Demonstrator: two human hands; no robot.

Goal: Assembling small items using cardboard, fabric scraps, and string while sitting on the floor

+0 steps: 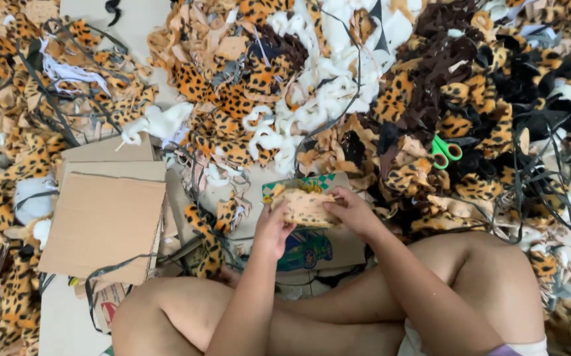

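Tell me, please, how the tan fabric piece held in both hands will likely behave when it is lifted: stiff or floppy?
The tan fabric piece probably flops: it bends between the left hand and right hand. It looks thin, so likely light. Its woven backing seems matte, so the fingers should not slip.

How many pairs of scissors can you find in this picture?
1. The green-handled scissors lie half buried in the fabric scraps, up and to the right of the hands. Others may be hidden under the heap.

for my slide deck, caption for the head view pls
Both hands, left hand and right hand, hold a leopard-print fabric piece amid scraps beside green-handled scissors.
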